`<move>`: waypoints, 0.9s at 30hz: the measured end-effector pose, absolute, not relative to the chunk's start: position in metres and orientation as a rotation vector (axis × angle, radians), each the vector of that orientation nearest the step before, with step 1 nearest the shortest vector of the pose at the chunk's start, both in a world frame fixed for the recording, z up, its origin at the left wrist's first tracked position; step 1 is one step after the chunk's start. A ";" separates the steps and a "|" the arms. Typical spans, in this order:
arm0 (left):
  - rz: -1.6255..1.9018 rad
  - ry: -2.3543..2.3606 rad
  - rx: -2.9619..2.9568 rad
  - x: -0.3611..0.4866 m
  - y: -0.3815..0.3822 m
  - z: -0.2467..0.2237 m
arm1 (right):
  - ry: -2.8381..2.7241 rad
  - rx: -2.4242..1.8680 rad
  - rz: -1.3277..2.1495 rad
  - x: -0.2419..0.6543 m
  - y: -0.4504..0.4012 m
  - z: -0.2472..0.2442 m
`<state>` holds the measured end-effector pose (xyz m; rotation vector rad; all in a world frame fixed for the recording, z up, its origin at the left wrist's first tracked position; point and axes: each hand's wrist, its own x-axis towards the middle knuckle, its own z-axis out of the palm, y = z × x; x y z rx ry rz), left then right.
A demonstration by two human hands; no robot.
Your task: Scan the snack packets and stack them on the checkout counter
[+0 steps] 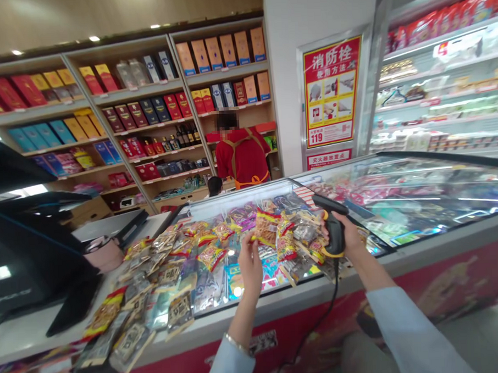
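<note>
My right hand (350, 234) is wrapped round a black and yellow handheld barcode scanner (334, 232), whose cable hangs down over the freezer front. In my left hand (250, 266), the fingertips pinch the edge of a yellow and red snack packet (266, 228), held up over the freezer's glass top. Close beside it, between my hands, is another yellow and red snack packet (285, 242). More yellow and red packets (213, 255) lie on the glass to the left of my left hand. Brown and clear snack packets (182, 310) are heaped on the counter further left.
A chest freezer (404, 256) with a glass top runs to the right. At the left stand a dark monitor (25, 257) and a pink container (104, 253). A person in red (245, 156) is beyond the freezer, before shelves of boxed goods (149, 111).
</note>
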<state>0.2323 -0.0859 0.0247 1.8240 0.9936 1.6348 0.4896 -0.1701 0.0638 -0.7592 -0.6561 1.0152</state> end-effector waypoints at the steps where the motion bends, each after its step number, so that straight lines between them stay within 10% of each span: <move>1: 1.590 0.960 1.845 0.250 -0.087 0.023 | -0.641 -0.763 0.979 0.497 -0.174 0.060; 27: 1.204 0.901 2.085 0.327 -0.066 -0.006 | -0.395 -0.711 0.751 0.574 -0.205 0.000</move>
